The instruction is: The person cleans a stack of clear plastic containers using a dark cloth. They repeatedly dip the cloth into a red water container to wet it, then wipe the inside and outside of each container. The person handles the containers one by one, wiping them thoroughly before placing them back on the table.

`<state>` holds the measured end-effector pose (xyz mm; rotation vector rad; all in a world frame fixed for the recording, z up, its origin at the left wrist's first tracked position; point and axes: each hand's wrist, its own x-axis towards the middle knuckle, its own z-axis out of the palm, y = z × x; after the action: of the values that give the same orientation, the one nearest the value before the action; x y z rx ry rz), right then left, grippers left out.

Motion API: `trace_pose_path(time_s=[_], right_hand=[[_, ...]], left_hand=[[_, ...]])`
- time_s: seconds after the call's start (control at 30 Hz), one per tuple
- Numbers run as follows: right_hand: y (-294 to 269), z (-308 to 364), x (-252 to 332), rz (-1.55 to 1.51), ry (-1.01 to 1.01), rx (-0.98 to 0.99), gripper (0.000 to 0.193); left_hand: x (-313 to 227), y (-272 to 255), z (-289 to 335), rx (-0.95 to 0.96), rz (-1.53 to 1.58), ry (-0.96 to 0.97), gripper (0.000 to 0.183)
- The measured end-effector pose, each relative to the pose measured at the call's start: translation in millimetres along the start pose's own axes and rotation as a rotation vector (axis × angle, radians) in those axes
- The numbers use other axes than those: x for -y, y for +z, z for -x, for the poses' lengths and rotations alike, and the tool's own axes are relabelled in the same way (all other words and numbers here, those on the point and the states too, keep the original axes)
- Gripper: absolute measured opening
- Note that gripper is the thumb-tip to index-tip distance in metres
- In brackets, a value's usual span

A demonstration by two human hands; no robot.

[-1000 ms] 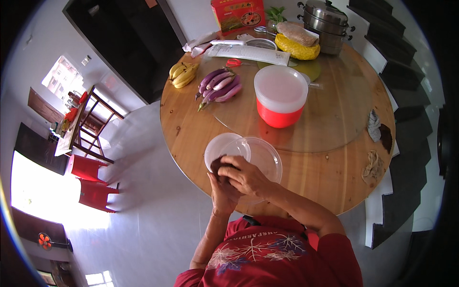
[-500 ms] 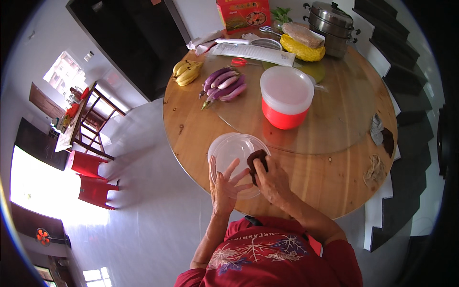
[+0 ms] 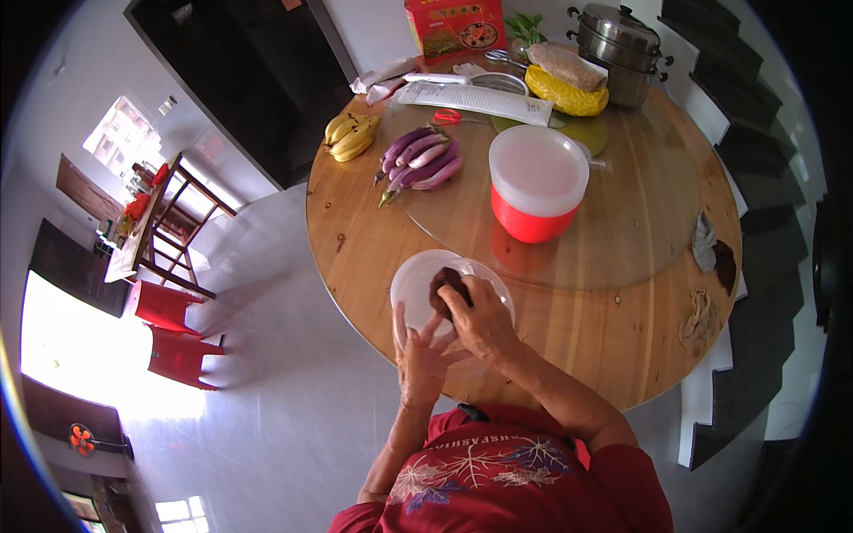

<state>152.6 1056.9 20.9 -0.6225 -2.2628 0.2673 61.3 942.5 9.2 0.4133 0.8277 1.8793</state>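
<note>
A clear round plastic lid (image 3: pixel 410 282), possibly with a second round piece overlapping it, is at the near edge of the table. My left hand (image 3: pixel 423 362) holds it from the near left, and the fingers show partly through the plastic. In my right hand (image 3: pixel 482 322) is a bunched dark brown cloth (image 3: pixel 447 288), pressed against the lid's inner face. Beyond the lid stands a red tub (image 3: pixel 535 218) with a translucent white lid (image 3: pixel 538 169). Purple eggplants (image 3: pixel 421 160) and yellow bananas (image 3: pixel 351 137) lie farther left.
The round wooden table (image 3: pixel 355 258) carries a glass turntable (image 3: pixel 613 249). Grey, brown and beige cloths (image 3: pixel 698 317) lie at its right edge. At the back are a steamer pot (image 3: pixel 620 53), a yellow bundle (image 3: pixel 569 93), red-handled scissors (image 3: pixel 448 116) and a red box (image 3: pixel 458 27).
My right hand has moved left and up with the cloth, from the lid's right side toward its middle. The left hand keeps its hold, fingers now more bent.
</note>
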Motion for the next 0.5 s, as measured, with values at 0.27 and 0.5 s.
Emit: trace_pose_path(time_s=[0.27, 0.5], right_hand=[[-61.1, 3.3, -35.7, -0.762, 0.527, -0.122, 0.032], [-53.2, 12.7, -40.5, -1.427, 0.825, -0.122, 0.047]], left_hand=[[-21.3, -2.4, -9.5, -0.002, -0.057, 0.085, 0.082], [-10.3, 12.6, -13.4, 0.056, -0.005, -0.021, 0.086]])
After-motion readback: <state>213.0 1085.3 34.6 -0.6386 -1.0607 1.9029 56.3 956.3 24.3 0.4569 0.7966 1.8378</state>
